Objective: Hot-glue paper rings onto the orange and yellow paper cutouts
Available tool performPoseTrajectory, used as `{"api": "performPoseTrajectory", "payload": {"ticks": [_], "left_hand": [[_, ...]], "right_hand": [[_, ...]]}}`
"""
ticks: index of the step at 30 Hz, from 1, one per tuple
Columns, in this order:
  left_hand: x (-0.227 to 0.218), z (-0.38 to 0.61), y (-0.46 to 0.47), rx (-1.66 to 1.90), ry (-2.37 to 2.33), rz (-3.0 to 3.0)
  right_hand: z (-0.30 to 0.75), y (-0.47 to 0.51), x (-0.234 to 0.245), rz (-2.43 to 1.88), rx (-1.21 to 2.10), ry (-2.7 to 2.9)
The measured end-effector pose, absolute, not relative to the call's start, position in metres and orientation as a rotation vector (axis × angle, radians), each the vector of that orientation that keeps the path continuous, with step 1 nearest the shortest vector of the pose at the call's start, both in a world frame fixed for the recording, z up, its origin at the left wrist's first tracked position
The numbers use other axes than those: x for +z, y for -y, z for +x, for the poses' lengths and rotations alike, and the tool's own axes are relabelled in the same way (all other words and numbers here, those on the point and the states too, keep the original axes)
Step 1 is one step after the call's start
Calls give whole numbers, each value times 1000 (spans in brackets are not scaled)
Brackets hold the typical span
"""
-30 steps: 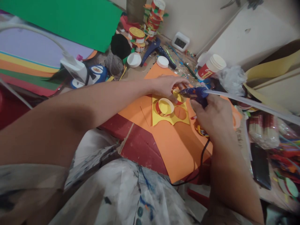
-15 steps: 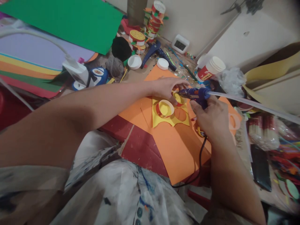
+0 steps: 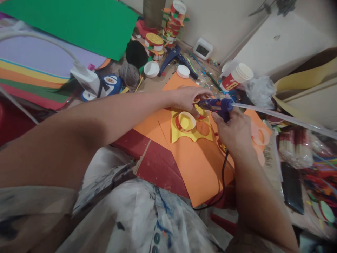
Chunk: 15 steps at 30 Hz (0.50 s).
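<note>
My right hand (image 3: 234, 131) is closed around a blue glue gun (image 3: 216, 104) with a long clear glue stick (image 3: 279, 117) trailing to the right. Its nozzle points left at a small red and yellow paper ring (image 3: 201, 110). My left hand (image 3: 188, 97) pinches that ring on a yellow foam sheet (image 3: 191, 135). A second red-rimmed ring (image 3: 185, 121) sits on the yellow sheet just left of it. Both lie on an orange sheet (image 3: 200, 168).
Green (image 3: 79, 24) and striped coloured sheets lie at the far left. Stacked paper rings (image 3: 173, 17), another glue gun (image 3: 171, 56), white lids (image 3: 151, 69), a paper cup (image 3: 235, 77), a small clock (image 3: 202, 49) and yarn (image 3: 129, 74) crowd the back. Craft scraps fill the right side.
The glue gun has edged slightly left towards the ring, and my right hand has shifted a little with it. My left hand has stayed on the ring.
</note>
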State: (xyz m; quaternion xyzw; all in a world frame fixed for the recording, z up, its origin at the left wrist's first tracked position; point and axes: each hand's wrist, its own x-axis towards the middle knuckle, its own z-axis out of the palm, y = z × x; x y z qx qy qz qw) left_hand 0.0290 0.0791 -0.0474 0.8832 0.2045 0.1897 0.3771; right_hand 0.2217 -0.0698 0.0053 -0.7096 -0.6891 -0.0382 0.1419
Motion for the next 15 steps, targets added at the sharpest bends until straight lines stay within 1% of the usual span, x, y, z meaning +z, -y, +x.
{"api": "performPoseTrajectory", "payload": {"ticks": [11,15], "left_hand": [[-37,25,-74,446,-551,2257],[-42,27,-79,471,-523,2265]], "right_hand": [[223,74,10,-2076,-158,1983],[217,73,9,-2048,-79,1970]]}}
